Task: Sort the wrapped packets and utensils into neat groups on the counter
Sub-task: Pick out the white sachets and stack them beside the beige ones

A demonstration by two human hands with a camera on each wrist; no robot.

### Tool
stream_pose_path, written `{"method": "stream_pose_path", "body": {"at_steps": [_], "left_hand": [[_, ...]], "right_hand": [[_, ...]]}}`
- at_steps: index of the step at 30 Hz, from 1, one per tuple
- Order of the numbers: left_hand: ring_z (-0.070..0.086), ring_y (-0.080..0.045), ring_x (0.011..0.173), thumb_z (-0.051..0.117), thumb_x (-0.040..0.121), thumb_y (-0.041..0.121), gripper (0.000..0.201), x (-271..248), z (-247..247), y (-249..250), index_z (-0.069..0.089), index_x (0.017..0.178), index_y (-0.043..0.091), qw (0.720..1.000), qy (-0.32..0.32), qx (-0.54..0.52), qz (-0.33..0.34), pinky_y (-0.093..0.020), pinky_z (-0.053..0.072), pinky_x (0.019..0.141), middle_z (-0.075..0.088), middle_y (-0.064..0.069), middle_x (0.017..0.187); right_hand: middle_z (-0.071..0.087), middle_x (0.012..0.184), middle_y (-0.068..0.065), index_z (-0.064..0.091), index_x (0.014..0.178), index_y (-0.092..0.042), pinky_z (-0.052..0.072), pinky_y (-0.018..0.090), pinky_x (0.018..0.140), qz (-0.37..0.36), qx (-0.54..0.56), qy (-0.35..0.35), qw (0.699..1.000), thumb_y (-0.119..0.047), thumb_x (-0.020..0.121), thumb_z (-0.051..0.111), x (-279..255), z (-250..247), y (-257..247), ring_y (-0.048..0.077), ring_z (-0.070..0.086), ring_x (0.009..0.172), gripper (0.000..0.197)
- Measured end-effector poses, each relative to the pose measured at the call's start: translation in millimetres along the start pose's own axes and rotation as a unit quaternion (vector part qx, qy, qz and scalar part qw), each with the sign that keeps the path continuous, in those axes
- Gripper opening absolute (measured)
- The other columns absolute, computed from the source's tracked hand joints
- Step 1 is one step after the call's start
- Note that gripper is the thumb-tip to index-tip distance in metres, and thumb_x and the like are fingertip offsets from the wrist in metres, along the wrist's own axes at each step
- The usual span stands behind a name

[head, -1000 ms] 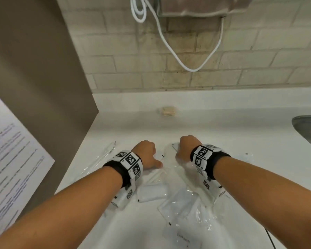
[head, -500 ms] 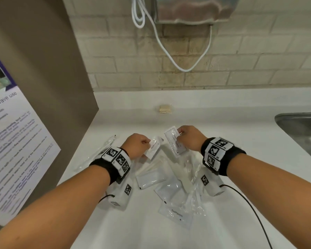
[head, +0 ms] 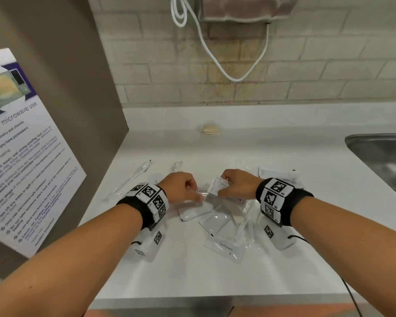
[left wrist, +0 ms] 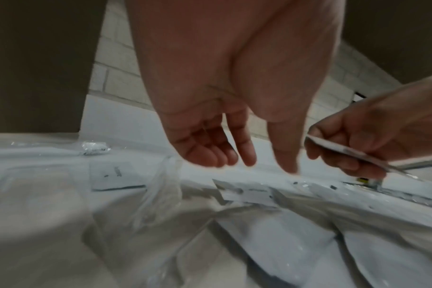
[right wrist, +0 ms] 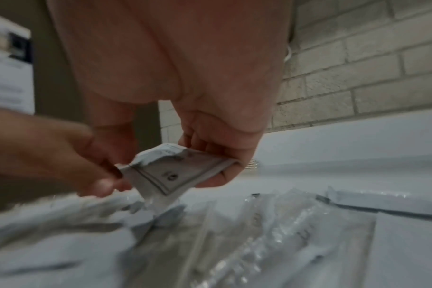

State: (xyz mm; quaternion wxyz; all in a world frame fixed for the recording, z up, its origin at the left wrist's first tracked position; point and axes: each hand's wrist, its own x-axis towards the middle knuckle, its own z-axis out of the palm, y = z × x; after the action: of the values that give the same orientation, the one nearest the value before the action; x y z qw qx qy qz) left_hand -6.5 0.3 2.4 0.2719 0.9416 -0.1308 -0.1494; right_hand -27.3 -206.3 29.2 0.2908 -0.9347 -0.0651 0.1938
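Note:
A loose pile of white and clear wrapped packets (head: 215,221) lies mid-counter, one labelled Toothpaste (head: 225,247) nearest me. My right hand (head: 225,187) hovers over the pile's far side and pinches a flat white packet (head: 218,186) between thumb and fingers; the right wrist view shows the same packet (right wrist: 170,171) bent in that grip. My left hand (head: 196,194) hangs just left of it with relaxed, straight fingers (left wrist: 244,154) and nothing held, just above the packets. A wrapped utensil (head: 133,179) lies at the far left.
A small wrapped item (head: 176,166) lies beyond the left hand, and flat white packets (head: 276,173) lie beyond the right wrist. A steel sink (head: 384,156) is at the right. A brown panel with a poster (head: 21,156) bounds the left. A small tan block (head: 210,129) sits by the backsplash.
My left hand no longer holds the small packet it held half a second ago and has dropped toward the pile. The right hand keeps its packet and has shifted slightly.

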Motion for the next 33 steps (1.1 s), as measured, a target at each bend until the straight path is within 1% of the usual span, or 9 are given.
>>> {"method": "stream_pose_path", "body": {"at_steps": [2, 5, 8, 11, 16, 22, 25, 29, 33], "left_hand": [[0.056, -0.012, 0.090, 0.084, 0.060, 0.043, 0.048, -9.4, 7.1, -0.7, 0.060, 0.099, 0.026, 0.995, -0.071, 0.077, -0.002, -0.022, 0.047, 0.076, 0.056, 0.008, 0.099], [0.055, -0.015, 0.092, 0.086, 0.058, 0.041, 0.061, -13.5, 15.0, -6.8, 0.056, 0.108, 0.023, 0.990, -0.076, 0.116, -0.003, -0.028, 0.049, 0.081, 0.050, 0.006, 0.102], [0.057, -0.013, 0.091, 0.082, 0.066, 0.030, 0.050, -15.0, 12.6, -6.5, 0.059, 0.109, 0.019, 0.995, -0.053, 0.086, -0.008, -0.025, 0.050, 0.079, 0.056, 0.006, 0.100], [0.060, -0.014, 0.088, 0.073, 0.076, 0.030, 0.031, -17.8, 7.9, -5.4, 0.063, 0.102, 0.017, 0.997, -0.026, 0.072, -0.001, -0.027, 0.052, 0.081, 0.062, 0.004, 0.097], [0.049, -0.016, 0.070, 0.046, 0.095, 0.020, 0.021, -16.9, -4.0, -7.9, 0.058, 0.082, 0.009, 0.999, 0.022, 0.025, 0.000, -0.023, 0.036, 0.058, 0.053, 0.002, 0.071], [0.055, -0.020, 0.061, 0.045, 0.100, 0.019, 0.021, -7.7, -12.0, -17.2, 0.062, 0.108, 0.012, 0.986, 0.043, -0.158, -0.013, -0.027, 0.047, 0.063, 0.060, -0.002, 0.078], [0.055, -0.022, 0.068, 0.048, 0.099, 0.019, 0.019, -4.0, -13.6, -16.2, 0.064, 0.105, 0.013, 0.980, 0.044, -0.195, 0.006, -0.029, 0.047, 0.062, 0.061, -0.006, 0.080], [0.049, -0.017, 0.059, 0.050, 0.099, 0.017, 0.017, -1.3, -15.9, -5.6, 0.065, 0.104, 0.013, 0.973, 0.046, -0.227, 0.022, -0.027, 0.046, 0.058, 0.055, -0.001, 0.071], [0.048, -0.012, 0.058, 0.049, 0.100, 0.017, 0.017, 3.5, -18.2, 7.1, 0.065, 0.105, 0.015, 0.971, 0.019, -0.232, 0.047, -0.021, 0.044, 0.054, 0.056, 0.002, 0.070]], "right_hand": [[0.060, 0.098, -0.002, 0.053, 0.105, -0.016, 0.051, 0.028, 0.072, -0.014, -0.086, -0.028, 0.996, -0.029, 0.067, 0.080, -7.4, 6.0, 0.2, 0.018, 0.058, 0.088, 0.049], [0.060, 0.104, -0.006, 0.052, 0.111, -0.022, 0.057, 0.036, 0.083, -0.026, -0.182, -0.074, 0.980, -0.023, 0.059, 0.081, -16.9, 19.8, -4.0, 0.018, 0.060, 0.094, 0.060], [0.055, 0.120, -0.003, 0.052, 0.125, -0.019, 0.052, 0.038, 0.092, -0.066, -0.228, -0.092, 0.967, -0.020, 0.065, 0.078, -16.5, 27.7, -3.6, 0.020, 0.057, 0.107, 0.065], [0.061, 0.114, -0.002, 0.059, 0.118, -0.020, 0.051, 0.033, 0.088, -0.078, -0.231, -0.061, 0.968, -0.030, 0.071, 0.074, -14.9, 30.6, -1.5, 0.019, 0.058, 0.101, 0.050], [0.062, 0.088, 0.003, 0.064, 0.093, -0.012, 0.042, 0.027, 0.070, -0.082, -0.136, -0.008, 0.987, -0.026, 0.088, 0.056, -8.9, 14.6, -0.5, 0.018, 0.053, 0.079, 0.016], [0.047, 0.069, 0.002, 0.058, 0.080, -0.006, 0.031, 0.022, 0.053, -0.043, 0.053, 0.034, 0.997, -0.024, 0.095, 0.055, -0.1, -16.6, -3.8, 0.014, 0.041, 0.059, 0.024], [0.044, 0.064, -0.002, 0.054, 0.072, -0.016, 0.031, 0.021, 0.056, -0.021, 0.109, 0.042, 0.993, -0.023, 0.094, 0.057, 4.3, -21.7, -0.9, 0.012, 0.039, 0.056, 0.023], [0.050, 0.073, -0.004, 0.058, 0.084, -0.016, 0.038, 0.026, 0.071, -0.015, 0.150, 0.052, 0.987, -0.022, 0.092, 0.059, 10.5, -22.1, 3.0, 0.015, 0.047, 0.071, 0.010], [0.054, 0.082, -0.002, 0.060, 0.091, -0.015, 0.038, 0.022, 0.066, -0.021, 0.161, 0.066, 0.985, -0.020, 0.092, 0.060, 10.2, -22.4, 4.6, 0.012, 0.049, 0.071, 0.006]]}}
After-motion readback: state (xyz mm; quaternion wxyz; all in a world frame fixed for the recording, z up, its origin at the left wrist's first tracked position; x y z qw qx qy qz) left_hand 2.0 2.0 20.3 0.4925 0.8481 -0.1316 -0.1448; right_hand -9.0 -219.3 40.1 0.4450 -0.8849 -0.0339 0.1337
